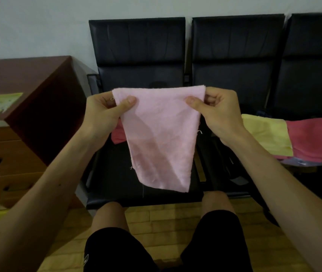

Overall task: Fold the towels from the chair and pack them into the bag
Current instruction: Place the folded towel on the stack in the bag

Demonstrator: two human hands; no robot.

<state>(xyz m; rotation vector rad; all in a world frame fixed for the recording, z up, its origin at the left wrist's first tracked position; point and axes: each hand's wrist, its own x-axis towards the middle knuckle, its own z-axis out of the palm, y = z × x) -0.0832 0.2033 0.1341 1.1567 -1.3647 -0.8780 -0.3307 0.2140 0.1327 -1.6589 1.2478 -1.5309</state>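
A light pink towel [160,134] hangs in the air in front of the left black chair seat [117,185], folded double along its top edge. My left hand [105,112] pinches its upper left corner and my right hand [219,112] pinches its upper right corner. Behind the hanging towel a red towel [118,135] lies on the seat, mostly hidden. On the seat to the right lie a yellow towel [268,136] and a darker pink towel [313,140], spread flat over other cloth. No bag is clearly in view.
A row of black chairs [238,55] stands against the wall. A brown wooden drawer cabinet [19,122] stands at the left with a green leaflet [1,104] on top. My knees in black shorts are below, over a yellowish brick-pattern floor [166,218].
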